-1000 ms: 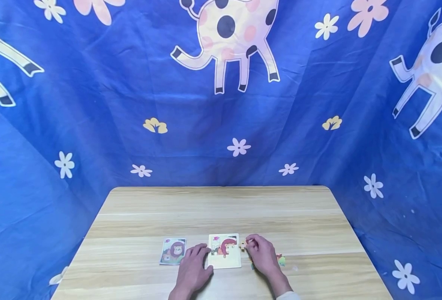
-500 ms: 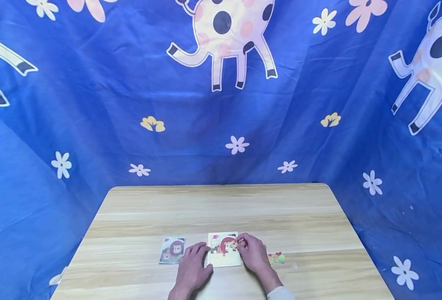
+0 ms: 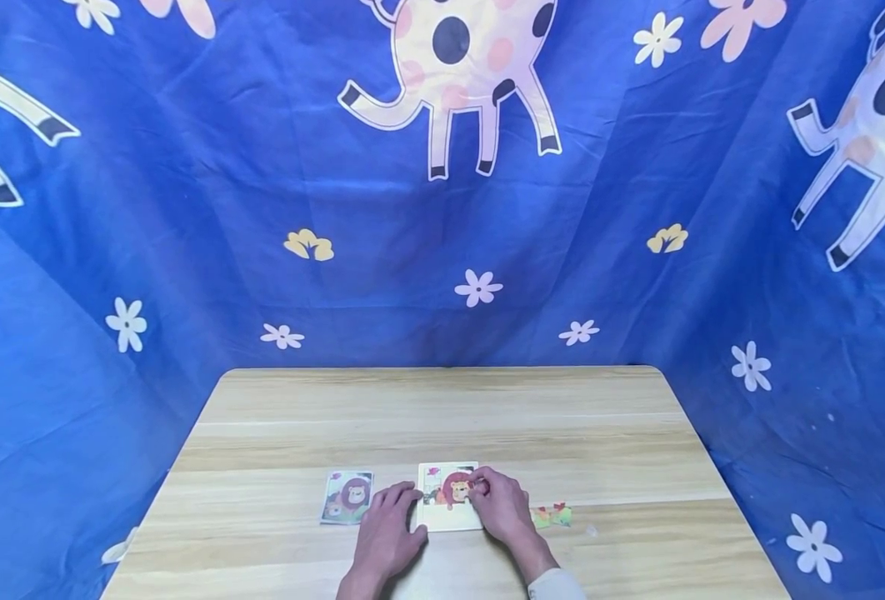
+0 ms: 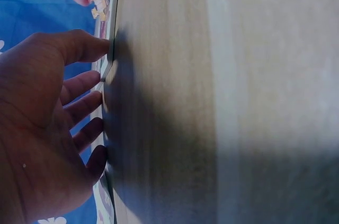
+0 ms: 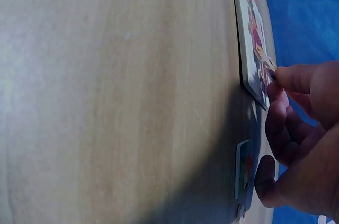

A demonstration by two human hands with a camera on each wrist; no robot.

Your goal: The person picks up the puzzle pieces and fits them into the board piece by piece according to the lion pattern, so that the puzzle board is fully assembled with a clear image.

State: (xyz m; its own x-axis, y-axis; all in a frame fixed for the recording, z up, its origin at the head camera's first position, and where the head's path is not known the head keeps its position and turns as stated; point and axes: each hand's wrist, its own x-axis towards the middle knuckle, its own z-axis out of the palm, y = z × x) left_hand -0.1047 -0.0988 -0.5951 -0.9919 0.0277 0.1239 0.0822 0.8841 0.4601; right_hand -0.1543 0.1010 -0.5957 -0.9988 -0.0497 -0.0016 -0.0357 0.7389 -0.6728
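Observation:
A cream puzzle board (image 3: 452, 522), partly filled with a red-maned lion picture, lies flat on the table. My left hand (image 3: 387, 533) rests at its left edge, with loosely extended fingers and thumb touching the board. Over the right half of the board, my right hand (image 3: 504, 505) pinches a small puzzle piece (image 5: 266, 59) between thumb and fingertips. In the left wrist view this puzzle piece (image 4: 99, 9) looks tan, tilted against the board's surface. Whether it sits in its slot is hidden by the fingers.
Several loose colourful puzzle pieces (image 3: 555, 515) lie right of the right hand. Left of the left hand is a lion picture card (image 3: 347, 498). The wooden table (image 3: 442, 417) ends at a blue patterned curtain (image 3: 382, 283).
My right hand has moved left from beside the board to over its right half, carrying the puzzle piece onto the lion's face. The left hand has stayed at the board's edge.

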